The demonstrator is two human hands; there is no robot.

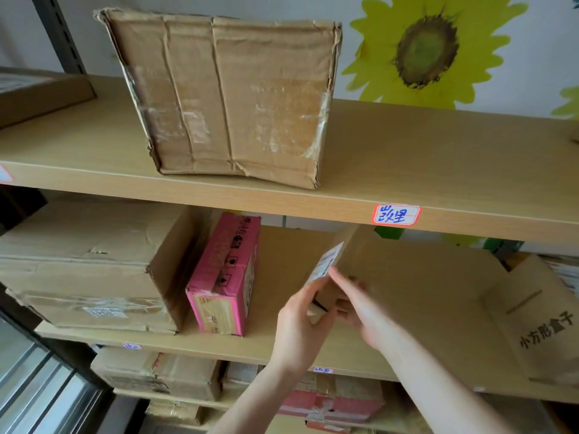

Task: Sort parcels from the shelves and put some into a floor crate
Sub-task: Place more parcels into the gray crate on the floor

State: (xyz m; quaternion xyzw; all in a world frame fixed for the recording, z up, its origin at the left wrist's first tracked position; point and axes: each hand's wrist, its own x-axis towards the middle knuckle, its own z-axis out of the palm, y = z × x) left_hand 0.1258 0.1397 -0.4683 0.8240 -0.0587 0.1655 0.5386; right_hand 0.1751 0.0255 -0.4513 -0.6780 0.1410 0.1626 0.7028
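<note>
Both my hands hold a small brown cardboard parcel [336, 264] with a white label, tilted over the middle shelf [282, 264]. My left hand [304, 321] grips its lower left side, thumb up along the label edge. My right hand [363, 305] grips its right side with fingers over the front. A pink box [224, 277] stands upright to the left, next to a large brown carton [94, 267]. The floor crate is not in view.
A big worn carton [228, 98] sits on the upper shelf [438, 170]. A cardboard box with handwritten characters [539, 321] stands at the right of the middle shelf. More parcels [163, 374] fill the lower shelves. A metal frame [37, 383] runs at the lower left.
</note>
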